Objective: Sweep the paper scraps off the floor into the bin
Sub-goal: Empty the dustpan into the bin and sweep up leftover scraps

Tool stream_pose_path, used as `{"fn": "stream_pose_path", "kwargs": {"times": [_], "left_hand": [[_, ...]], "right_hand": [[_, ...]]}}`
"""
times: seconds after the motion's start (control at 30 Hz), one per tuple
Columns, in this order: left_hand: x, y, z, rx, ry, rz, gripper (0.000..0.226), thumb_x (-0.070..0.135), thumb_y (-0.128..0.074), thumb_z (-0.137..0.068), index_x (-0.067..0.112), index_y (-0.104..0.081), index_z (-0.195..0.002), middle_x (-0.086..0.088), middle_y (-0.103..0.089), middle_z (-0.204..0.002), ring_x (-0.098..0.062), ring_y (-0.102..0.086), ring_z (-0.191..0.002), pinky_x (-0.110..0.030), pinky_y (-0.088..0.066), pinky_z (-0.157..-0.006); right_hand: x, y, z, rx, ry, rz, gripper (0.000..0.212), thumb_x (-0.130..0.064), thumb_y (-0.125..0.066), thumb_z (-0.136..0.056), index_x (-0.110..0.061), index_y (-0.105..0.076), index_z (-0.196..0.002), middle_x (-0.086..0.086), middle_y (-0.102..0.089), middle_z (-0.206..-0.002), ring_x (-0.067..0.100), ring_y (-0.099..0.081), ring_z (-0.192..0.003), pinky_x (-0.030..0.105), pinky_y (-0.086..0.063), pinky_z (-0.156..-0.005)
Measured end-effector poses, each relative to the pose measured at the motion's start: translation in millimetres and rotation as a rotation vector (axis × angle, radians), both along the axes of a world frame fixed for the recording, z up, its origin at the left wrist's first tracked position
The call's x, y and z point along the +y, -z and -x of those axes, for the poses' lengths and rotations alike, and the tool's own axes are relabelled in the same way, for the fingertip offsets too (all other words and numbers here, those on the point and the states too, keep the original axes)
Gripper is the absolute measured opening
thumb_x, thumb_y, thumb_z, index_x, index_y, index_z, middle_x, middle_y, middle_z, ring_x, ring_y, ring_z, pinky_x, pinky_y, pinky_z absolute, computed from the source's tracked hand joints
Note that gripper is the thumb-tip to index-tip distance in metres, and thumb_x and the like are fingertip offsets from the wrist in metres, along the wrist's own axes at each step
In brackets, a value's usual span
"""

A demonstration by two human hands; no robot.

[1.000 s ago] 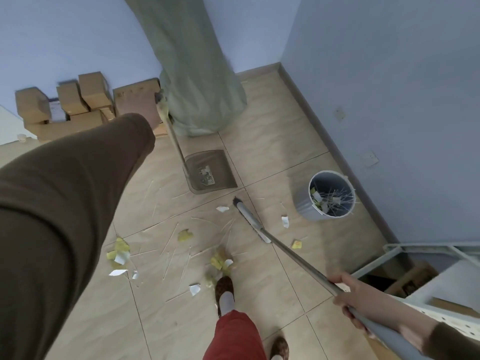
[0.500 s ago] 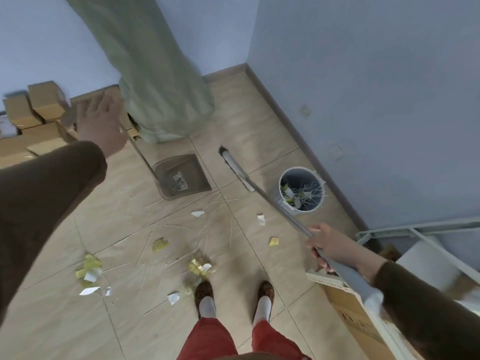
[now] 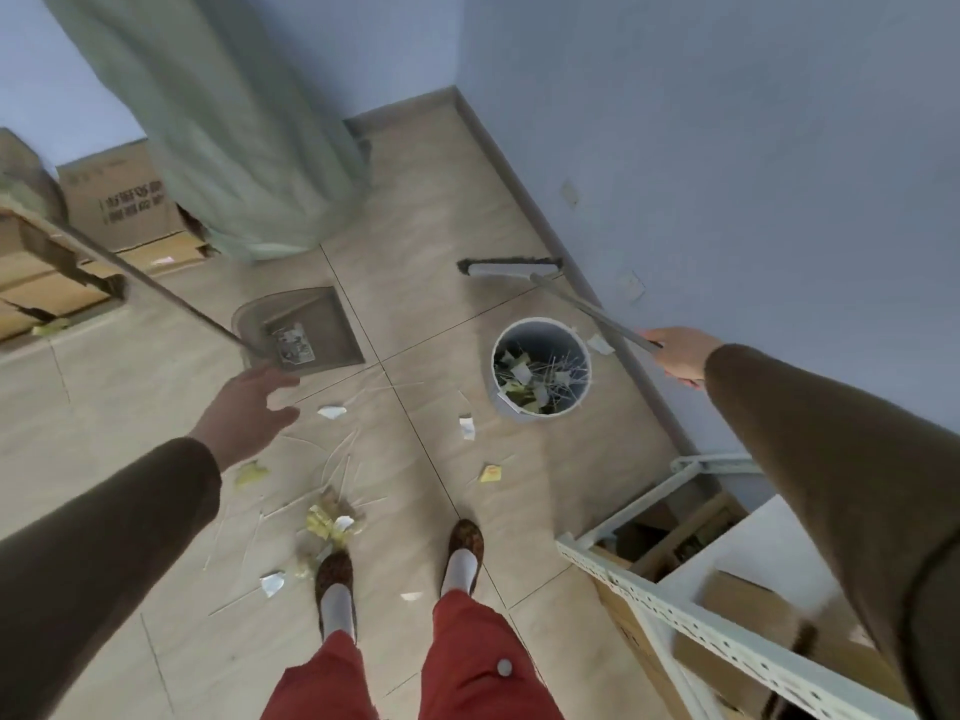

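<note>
Floor [image 3: 415, 200]: beige tile, grout lines crossing near the bin. Green curtain [image 3: 223, 122] hangs at back, cardboard boxes [image 3: 119, 200] stacked back-left, white perforated shelf frame [image 3: 675, 610] front-right.

Dustpan [image 3: 306, 330]: grey, flat on the floor left of the bin, long handle slanting up and left, some debris already in the tray.

Bin [image 3: 540, 368]: grey-white, round, near the right wall, partly filled with scraps and thin sticks.

Broom [image 3: 511, 268]: head near the baseboard beyond the bin, pole running back to the right hand [image 3: 675, 353], fingers wrapped round the pole. Left hand [image 3: 249, 413] holds nothing, fingers apart and loose, just short of the dustpan handle, not touching.

Paper scraps [image 3: 332, 522]: yellow and white bits plus thin sticks, scattered between feet, dustpan and bin; densest clump just ahead of the left foot, one piece by the wall behind the bin.

Handling, my read: scraps are near weightless and flat, so fast strokes will flick them away and thin pieces may slide under the pan lip. Short low strokes, pan lip pressed to the tile. Broom and pan are light and stiff; take the pan mid-handle, broom as held.
</note>
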State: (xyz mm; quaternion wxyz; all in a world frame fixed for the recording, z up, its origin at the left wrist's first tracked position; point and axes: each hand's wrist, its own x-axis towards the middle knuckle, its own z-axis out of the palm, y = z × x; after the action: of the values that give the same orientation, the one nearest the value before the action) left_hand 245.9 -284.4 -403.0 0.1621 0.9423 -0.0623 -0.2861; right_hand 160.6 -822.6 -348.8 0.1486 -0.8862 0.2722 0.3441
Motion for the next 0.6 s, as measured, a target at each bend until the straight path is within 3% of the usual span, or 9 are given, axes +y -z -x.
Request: {"fn": "stream_pose_path", "kwargs": {"times": [0.07,0.1,0.13,0.2,0.33,0.43,0.5,0.6], "left_hand": [[-24,8,21,0.063,-0.005,0.006,0.044,0.023,-0.071,-0.088,0.022,-0.063,-0.131,-0.013,-0.036,-0.157,-0.033,-0.039,-0.140,-0.042,-0.029,-0.115],[-33,13,29,0.083,-0.003,0.010,0.043,0.023,-0.072,-0.087,0.022,-0.063,-0.130,-0.013,-0.036,-0.157,-0.032,-0.040,-0.140,-0.042,-0.030,-0.115],[-42,17,37,0.104,0.000,0.011,0.043,0.022,-0.073,-0.087,0.023,-0.064,-0.129,-0.012,-0.036,-0.157,-0.032,-0.041,-0.140,-0.042,-0.031,-0.114],[-58,21,51,0.133,0.018,0.000,0.041,0.022,-0.073,-0.087,0.023,-0.065,-0.127,-0.012,-0.036,-0.157,-0.031,-0.042,-0.139,-0.041,-0.031,-0.114],[-78,23,68,0.162,0.035,-0.015,0.039,0.025,-0.070,-0.089,0.025,-0.064,-0.128,-0.010,-0.038,-0.156,-0.030,-0.041,-0.139,-0.040,-0.030,-0.115],[-89,17,77,0.163,0.043,0.008,0.038,0.023,-0.070,-0.089,0.022,-0.065,-0.127,-0.012,-0.041,-0.153,-0.029,-0.043,-0.137,-0.038,-0.030,-0.114],[-95,11,84,0.151,0.043,0.039,0.038,0.021,-0.070,-0.089,0.020,-0.065,-0.126,-0.013,-0.045,-0.150,-0.029,-0.043,-0.137,-0.037,-0.030,-0.113],[-99,4,100,0.139,0.053,0.087,0.036,0.020,-0.069,-0.089,0.018,-0.066,-0.125,-0.012,-0.049,-0.147,-0.028,-0.045,-0.135,-0.036,-0.031,-0.111]], "right_hand": [[-30,27,9,0.003,-0.054,0.062,0.052,-0.006,-0.033,-0.101,-0.022,-0.039,-0.151,0.008,-0.062,-0.101,0.019,-0.057,-0.074,0.021,-0.042,-0.058],[-45,42,16,0.012,-0.060,0.081,0.054,-0.007,-0.032,-0.102,-0.024,-0.036,-0.153,0.011,-0.061,-0.125,0.025,-0.062,-0.096,0.025,-0.047,-0.072],[-56,56,25,0.027,-0.054,0.089,0.055,-0.007,-0.032,-0.102,-0.026,-0.033,-0.154,0.011,-0.052,-0.143,0.030,-0.058,-0.116,0.030,-0.047,-0.088],[-75,80,49,0.064,-0.022,0.098,0.056,-0.008,-0.030,-0.103,-0.031,-0.031,-0.154,0.011,-0.039,-0.155,0.032,-0.048,-0.132,0.035,-0.041,-0.105],[-79,105,116,0.150,0.043,0.144,0.062,-0.009,-0.032,-0.103,-0.040,-0.021,-0.155,0.011,-0.037,-0.155,0.032,-0.054,-0.126,0.037,-0.048,-0.102],[-58,103,160,0.245,0.081,0.151,0.068,-0.005,-0.033,-0.100,-0.040,-0.015,-0.155,0.015,-0.048,-0.146,0.028,-0.062,-0.107,0.036,-0.054,-0.088],[-27,94,179,0.282,0.088,0.139,0.067,-0.002,-0.030,-0.098,-0.035,-0.018,-0.156,0.016,-0.057,-0.135,0.026,-0.063,-0.099,0.034,-0.055,-0.081],[37,82,202,0.290,0.151,0.084,0.057,-0.004,-0.029,-0.101,-0.021,-0.023,-0.155,0.015,-0.059,-0.125,0.027,-0.061,-0.105,0.035,-0.051,-0.087]]}}
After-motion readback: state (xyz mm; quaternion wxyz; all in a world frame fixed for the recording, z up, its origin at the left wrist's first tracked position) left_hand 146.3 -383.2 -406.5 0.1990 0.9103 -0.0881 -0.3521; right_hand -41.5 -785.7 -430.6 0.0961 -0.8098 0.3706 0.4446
